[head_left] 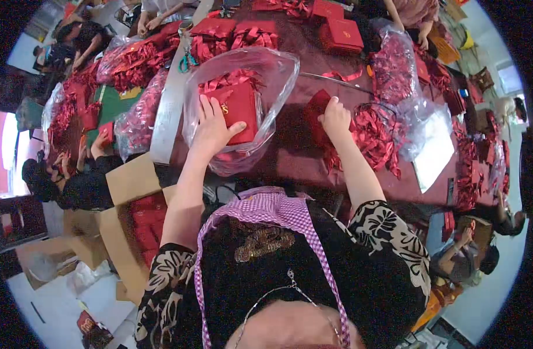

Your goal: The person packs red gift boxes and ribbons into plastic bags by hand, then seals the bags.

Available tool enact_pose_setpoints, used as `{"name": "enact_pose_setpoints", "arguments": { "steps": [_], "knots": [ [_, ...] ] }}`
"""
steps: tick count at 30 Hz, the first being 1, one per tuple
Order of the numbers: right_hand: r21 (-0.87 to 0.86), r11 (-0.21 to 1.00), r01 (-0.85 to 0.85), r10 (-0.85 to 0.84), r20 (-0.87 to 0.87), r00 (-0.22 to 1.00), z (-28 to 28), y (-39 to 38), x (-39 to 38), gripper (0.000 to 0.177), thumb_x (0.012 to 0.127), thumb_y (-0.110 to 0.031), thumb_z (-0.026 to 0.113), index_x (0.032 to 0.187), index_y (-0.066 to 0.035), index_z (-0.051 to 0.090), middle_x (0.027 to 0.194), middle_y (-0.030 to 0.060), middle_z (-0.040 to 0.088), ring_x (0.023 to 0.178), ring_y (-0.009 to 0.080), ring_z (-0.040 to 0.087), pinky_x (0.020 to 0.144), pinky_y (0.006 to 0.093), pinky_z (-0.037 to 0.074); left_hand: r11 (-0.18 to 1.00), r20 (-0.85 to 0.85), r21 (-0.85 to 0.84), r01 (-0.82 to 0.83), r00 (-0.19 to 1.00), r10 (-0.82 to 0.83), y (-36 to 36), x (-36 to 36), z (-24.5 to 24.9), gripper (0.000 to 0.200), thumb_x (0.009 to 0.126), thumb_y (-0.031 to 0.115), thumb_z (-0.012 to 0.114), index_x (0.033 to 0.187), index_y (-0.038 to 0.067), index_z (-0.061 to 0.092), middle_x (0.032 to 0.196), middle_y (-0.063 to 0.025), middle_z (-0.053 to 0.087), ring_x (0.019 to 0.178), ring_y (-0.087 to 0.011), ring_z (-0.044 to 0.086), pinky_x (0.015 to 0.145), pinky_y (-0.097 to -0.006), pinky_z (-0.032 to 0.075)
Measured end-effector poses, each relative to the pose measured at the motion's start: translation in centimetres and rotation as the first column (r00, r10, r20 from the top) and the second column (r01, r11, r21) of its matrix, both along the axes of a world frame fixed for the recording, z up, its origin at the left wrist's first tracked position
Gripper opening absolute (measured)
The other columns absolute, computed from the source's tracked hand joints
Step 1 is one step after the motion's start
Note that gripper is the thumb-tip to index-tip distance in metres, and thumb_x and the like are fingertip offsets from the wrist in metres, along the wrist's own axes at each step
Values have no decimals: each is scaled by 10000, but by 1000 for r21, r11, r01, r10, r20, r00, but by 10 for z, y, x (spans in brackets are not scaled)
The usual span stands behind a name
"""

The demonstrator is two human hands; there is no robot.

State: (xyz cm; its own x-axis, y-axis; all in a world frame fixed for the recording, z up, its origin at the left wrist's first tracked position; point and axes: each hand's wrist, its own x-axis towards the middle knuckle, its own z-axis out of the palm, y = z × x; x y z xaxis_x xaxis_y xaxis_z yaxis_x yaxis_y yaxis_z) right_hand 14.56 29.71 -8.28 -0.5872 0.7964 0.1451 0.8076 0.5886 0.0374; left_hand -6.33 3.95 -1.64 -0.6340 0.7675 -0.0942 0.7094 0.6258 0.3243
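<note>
My left hand (214, 129) lies flat with fingers spread on a red gift bag (241, 104) with gold lettering. That bag is on a stack inside an open clear plastic bag (281, 96), with red ribbons (234, 77) showing at its far end. Over the table, the fingers of my right hand (337, 120) are closed on a dark red gift bag (317, 110); its lower part is partly hidden by the hand. A heap of loose red ribbons (375, 135) lies just right of that hand.
Scissors with teal handles (188, 61) lie beyond the plastic bag. More red stacks (342, 35) stand at the back. A white sheet (434, 152) lies to the right, and an open cardboard box (118, 215) sits below left. Other people work around the tables.
</note>
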Motion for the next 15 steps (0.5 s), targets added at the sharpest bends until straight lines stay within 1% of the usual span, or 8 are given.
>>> {"name": "enact_pose_setpoints", "arguments": {
  "steps": [3,5,6,8,9,11,12,15],
  "knots": [
    [13,998,-61,61,16,998,1,-3,-1,609,642,-307,790,1032,0,436,873,170,619,822,325,641,723,399,514,1000,-6,19,6,1000,-6,-1,-2,-10,1057,760,583,589,1369,-131,102,1418,-373,30,1342,-465,98,1090,-451,211],
    [-61,995,-73,79,98,992,10,-8,-2,631,650,-312,786,1047,1,410,887,173,619,859,327,638,721,403,519,999,-34,39,23,999,-22,-3,-3,-13,1062,758,592,584,1369,-130,101,1417,-375,30,1341,-466,102,1091,-452,208],
    [-59,995,-81,87,101,991,10,-7,-4,631,650,-312,786,1047,1,410,887,173,619,859,327,638,721,403,519,999,-31,40,15,999,-14,-2,-4,-14,1062,758,592,584,1369,-130,101,1417,-375,30,1341,-466,102,1091,-452,208],
    [-188,978,-92,111,94,989,7,-6,-3,638,656,-308,780,1045,6,385,896,190,615,852,344,636,699,419,524,999,-3,38,15,1000,-15,-2,-4,-11,1026,788,602,535,1380,-114,99,1445,-332,18,1357,-439,72,1088,-470,199],
    [-186,978,-96,115,96,989,4,-2,-1,638,656,-308,780,1045,6,385,896,190,615,852,344,636,699,419,524,999,-1,40,10,1000,-10,-3,-4,-12,1026,788,602,535,1380,-114,99,1445,-332,18,1357,-439,72,1088,-470,199],
    [-144,982,-125,129,15,992,7,7,0,618,671,-293,770,1035,14,376,902,208,613,836,368,633,678,436,525,999,-32,38,23,999,-21,-2,-4,-10,1021,789,587,547,1379,-116,100,1442,-336,21,1353,-444,86,1090,-455,203],
    [-133,981,-140,143,16,990,11,14,1,618,671,-293,770,1035,14,376,902,208,613,836,368,633,678,436,525,999,-33,48,8,999,-6,-1,-4,-9,1021,789,587,547,1379,-116,100,1442,-336,21,1353,-444,86,1090,-455,203],
    [-168,983,-71,67,-26,997,39,6,1,559,706,-258,737,1034,21,381,901,226,611,816,381,631,678,448,524,999,19,37,8,1000,-9,-7,-5,-2,1030,777,580,571,1373,-123,109,1437,-341,35,1354,-446,69,1088,-463,208]
  ]
}}
